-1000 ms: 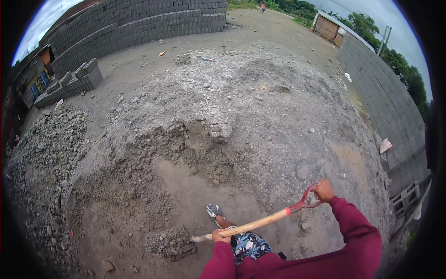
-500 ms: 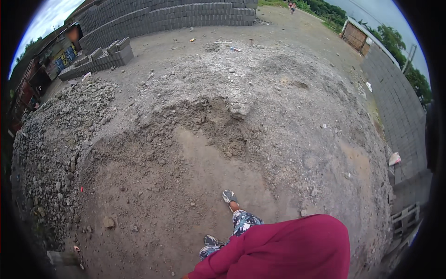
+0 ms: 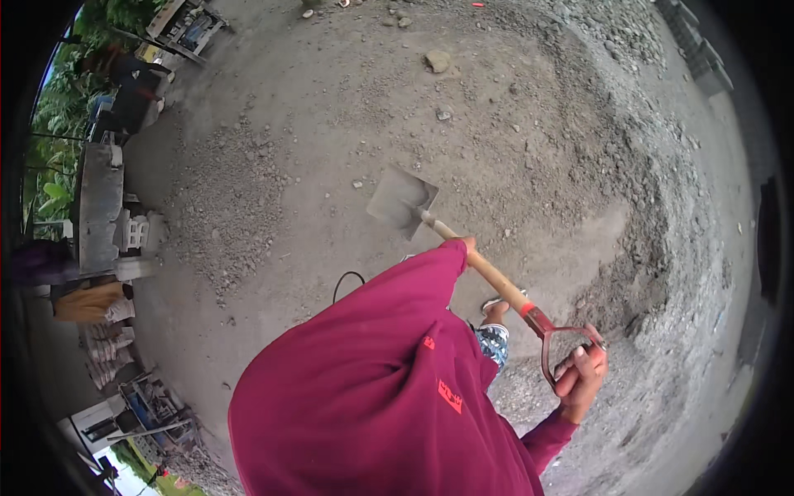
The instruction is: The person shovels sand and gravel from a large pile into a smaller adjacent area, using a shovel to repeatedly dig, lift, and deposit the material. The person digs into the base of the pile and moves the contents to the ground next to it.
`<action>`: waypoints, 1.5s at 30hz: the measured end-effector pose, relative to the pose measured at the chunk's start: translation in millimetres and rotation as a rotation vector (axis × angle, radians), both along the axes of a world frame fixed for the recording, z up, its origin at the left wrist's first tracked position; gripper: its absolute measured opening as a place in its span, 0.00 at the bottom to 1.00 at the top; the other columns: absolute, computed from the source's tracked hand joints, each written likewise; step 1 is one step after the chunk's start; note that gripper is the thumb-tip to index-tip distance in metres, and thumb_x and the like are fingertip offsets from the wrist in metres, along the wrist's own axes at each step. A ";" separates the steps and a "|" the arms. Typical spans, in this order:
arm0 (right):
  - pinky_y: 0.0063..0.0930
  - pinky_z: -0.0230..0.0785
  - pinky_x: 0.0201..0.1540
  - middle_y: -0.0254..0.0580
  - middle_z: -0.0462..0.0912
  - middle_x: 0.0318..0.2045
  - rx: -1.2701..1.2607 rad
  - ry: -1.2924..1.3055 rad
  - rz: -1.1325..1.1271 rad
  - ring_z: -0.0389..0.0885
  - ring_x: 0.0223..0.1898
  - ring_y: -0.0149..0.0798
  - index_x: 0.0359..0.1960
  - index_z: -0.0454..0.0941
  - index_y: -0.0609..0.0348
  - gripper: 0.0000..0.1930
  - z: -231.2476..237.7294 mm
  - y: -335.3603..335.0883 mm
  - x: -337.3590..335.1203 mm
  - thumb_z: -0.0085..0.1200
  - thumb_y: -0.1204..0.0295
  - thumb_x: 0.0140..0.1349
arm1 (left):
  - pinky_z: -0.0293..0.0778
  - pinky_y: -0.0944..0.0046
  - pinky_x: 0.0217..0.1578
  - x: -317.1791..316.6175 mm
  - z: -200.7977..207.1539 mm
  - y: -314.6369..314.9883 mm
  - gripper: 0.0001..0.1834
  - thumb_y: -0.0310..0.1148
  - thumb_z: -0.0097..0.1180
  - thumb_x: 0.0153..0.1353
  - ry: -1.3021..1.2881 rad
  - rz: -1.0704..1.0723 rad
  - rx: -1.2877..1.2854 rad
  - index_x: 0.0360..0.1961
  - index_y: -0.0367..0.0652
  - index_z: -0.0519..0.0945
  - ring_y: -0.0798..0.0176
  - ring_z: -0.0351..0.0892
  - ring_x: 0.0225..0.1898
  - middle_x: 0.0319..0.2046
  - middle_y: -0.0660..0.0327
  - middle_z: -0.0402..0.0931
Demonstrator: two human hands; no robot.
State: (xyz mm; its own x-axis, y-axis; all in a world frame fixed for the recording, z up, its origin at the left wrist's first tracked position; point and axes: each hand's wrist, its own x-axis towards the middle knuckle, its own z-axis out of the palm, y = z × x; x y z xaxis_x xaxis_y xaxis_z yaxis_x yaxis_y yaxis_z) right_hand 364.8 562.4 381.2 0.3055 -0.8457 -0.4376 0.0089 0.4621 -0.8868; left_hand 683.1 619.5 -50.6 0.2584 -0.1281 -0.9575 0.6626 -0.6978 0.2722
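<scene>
Two hands, one tool: sq.-mouth shovel lies below tan rock in view, slanting off down-R from it. R hand curled on red D-grip, end farthest from rock. L hand looks clamped on wooden shaft, nearer rock; mostly behind maroon sleeve, finger detail n/a. Hands well apart. Steel blade is tool's closest part to rock; no load visible; on grd or lifted, can't tell. Gravel patch L of & below rock; gravel bank R of it. For good control, I'd judge: wide grip, L hand as pivot, R setting blade angle; turn feet w/ torso, don't twist; edge clear of foot.
</scene>
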 end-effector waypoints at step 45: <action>0.27 0.67 0.17 0.36 0.72 0.17 0.324 -0.561 -1.556 0.69 0.12 0.32 0.52 0.68 0.67 0.20 -343.5 -478.2 -351.8 0.53 0.75 0.57 | 0.73 0.59 0.17 -623.0 -55.9 -651.6 0.09 0.31 0.53 0.57 0.188 -0.627 -0.078 0.36 0.41 0.68 0.67 0.68 0.16 0.21 0.61 0.69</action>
